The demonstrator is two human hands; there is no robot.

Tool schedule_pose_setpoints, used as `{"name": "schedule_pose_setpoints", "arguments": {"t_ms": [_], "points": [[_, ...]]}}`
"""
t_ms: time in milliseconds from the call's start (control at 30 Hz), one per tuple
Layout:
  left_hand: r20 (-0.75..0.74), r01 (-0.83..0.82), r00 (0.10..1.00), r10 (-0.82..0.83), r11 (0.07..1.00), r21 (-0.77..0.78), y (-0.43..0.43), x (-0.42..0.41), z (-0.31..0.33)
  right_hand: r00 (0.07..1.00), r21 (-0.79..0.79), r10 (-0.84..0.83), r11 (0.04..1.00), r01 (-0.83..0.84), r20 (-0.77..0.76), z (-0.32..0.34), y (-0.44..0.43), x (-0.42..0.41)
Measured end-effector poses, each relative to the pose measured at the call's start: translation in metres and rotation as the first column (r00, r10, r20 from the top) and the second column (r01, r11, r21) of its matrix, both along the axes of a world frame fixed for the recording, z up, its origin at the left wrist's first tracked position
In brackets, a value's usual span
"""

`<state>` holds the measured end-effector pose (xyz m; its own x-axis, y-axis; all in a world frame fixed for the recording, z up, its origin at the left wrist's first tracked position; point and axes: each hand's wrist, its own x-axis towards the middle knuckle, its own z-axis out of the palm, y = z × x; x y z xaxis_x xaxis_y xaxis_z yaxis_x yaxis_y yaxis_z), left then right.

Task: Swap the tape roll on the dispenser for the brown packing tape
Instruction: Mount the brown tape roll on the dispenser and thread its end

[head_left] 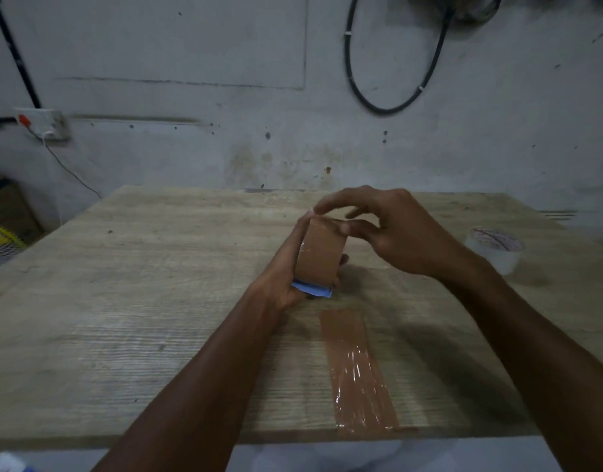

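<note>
Left hand point(286, 267) fingers grip brown tape roll point(322, 255).

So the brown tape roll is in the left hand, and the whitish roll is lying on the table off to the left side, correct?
Not quite. The head view shows the whitish roll on the table's right side, not the left. The brown tape roll is indeed in the left hand.

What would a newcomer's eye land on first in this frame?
First, the brown packing tape roll at the table's centre, gripped by the left hand with the right hand picking at its top. Next, the brown tape strip stuck near the table's front edge, then the white tape roll far right.
</note>
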<state>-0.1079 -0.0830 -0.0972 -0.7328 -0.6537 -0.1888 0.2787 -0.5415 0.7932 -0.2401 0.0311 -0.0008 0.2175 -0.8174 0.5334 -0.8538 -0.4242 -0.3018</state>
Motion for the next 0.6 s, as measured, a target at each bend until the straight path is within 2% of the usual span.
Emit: {"name": "schedule_pose_setpoints", "arguments": {"t_ms": [67, 167, 267, 333, 467, 600], "points": [[0.053, 0.063, 0.997, -0.064, 0.998, 0.018, 0.003, 0.0, 0.003, 0.995, 0.046, 0.097, 0.994, -0.096, -0.003, 0.004, 0.0, -0.003], [0.139, 0.17, 0.976, -0.169, 0.985, 0.009, 0.013, 0.001, 0.011, 0.982, 0.144, 0.171, 0.973, -0.182, 0.083, 0.005, 0.0, -0.008], [0.172, 0.245, 0.956, -0.238, 0.969, -0.022, 0.022, 0.005, 0.02, 0.977, 0.212, 0.175, 0.957, -0.199, 0.124, 0.003, 0.001, -0.015], [0.132, 0.252, 0.959, -0.251, 0.968, 0.005, 0.025, 0.008, 0.022, 0.981, 0.222, 0.165, 0.957, -0.185, 0.105, 0.001, 0.001, -0.018], [0.044, 0.262, 0.964, -0.262, 0.965, 0.001, 0.023, 0.01, 0.02, 0.989, 0.191, 0.111, 0.973, -0.128, 0.098, -0.006, 0.003, -0.024], [0.014, 0.204, 0.979, -0.204, 0.975, -0.088, 0.018, 0.013, 0.023, 0.984, 0.042, -0.021, 0.999, 0.013, 0.178, -0.021, 0.008, -0.031]]}}
